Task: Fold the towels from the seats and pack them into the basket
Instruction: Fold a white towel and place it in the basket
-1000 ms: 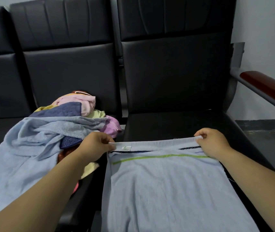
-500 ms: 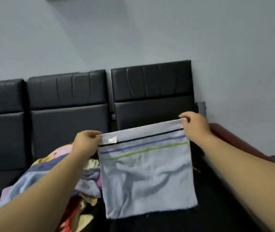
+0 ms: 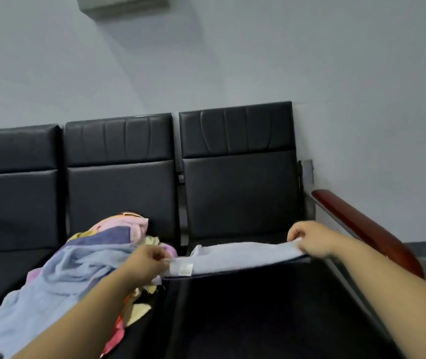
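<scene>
1. The left hand (image 3: 152, 260) and right hand (image 3: 313, 239) each pinch a corner of the light blue towel (image 3: 245, 255), stretched flat above the end seat's (image 3: 232, 320) back edge.
2. Folding is under way; next it likely needs laying down evenly.

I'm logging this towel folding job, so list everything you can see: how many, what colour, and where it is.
towel: one, light blue with a white label, held out over the right seat
towel pile: one heap, number unclear; light blue, pink, dark blue, yellow, red; on the middle seat
seats: three, black, in a row against the wall
armrest: one, reddish-brown, at the right end of the row
wall: grey, behind the seats
wall box: one, grey, cut off by the top edge
left grip: one, bare, pinches the towel's left corner by the label
right grip: one, bare, pinches the towel's right corner
</scene>
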`<act>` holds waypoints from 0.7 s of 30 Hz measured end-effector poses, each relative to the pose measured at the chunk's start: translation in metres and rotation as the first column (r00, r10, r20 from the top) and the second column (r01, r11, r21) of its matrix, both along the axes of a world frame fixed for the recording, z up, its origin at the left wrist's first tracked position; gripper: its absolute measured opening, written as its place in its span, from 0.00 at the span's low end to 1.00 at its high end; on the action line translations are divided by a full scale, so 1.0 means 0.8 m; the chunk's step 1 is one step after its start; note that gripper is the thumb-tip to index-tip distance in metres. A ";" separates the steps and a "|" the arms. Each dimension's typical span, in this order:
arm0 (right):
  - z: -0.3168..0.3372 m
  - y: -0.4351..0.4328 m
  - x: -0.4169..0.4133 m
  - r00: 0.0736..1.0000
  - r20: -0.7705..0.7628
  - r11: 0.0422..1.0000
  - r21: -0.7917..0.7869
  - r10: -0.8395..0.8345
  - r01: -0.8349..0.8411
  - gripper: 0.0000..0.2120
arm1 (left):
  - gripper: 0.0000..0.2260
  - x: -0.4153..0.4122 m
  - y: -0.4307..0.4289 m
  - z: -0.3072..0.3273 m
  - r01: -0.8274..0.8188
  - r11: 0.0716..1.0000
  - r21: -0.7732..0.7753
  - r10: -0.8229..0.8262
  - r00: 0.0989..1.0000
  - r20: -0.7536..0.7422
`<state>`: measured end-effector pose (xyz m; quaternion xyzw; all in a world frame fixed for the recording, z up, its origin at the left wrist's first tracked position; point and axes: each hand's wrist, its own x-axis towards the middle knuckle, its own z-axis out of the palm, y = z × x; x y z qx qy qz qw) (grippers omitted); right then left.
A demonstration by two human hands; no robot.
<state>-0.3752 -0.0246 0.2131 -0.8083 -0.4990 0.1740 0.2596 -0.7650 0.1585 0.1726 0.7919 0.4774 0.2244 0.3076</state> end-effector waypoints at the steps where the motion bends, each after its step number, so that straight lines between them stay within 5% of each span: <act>1: -0.024 -0.010 -0.001 0.998 -0.057 0.988 -0.151 0.018 -0.026 0.18 | 0.10 -0.007 -0.010 -0.026 0.006 0.995 -0.096 -0.012 0.998 -0.055; 5: -0.088 -0.029 -0.008 0.981 -0.193 0.858 -0.502 0.009 -0.107 0.16 | 0.04 -0.022 -0.038 -0.084 0.047 0.914 -0.403 -0.099 0.989 -0.109; 12: -0.135 -0.016 -0.011 0.993 -0.116 0.903 -0.429 -0.036 -0.018 0.13 | 0.05 -0.017 -0.026 -0.116 -0.010 0.884 -0.467 -0.075 0.984 -0.162; 21: -0.152 0.042 -0.020 0.990 0.138 0.876 -0.476 -0.010 0.075 0.09 | 0.02 0.062 0.016 -0.129 -0.089 0.996 -0.015 0.084 0.972 -0.221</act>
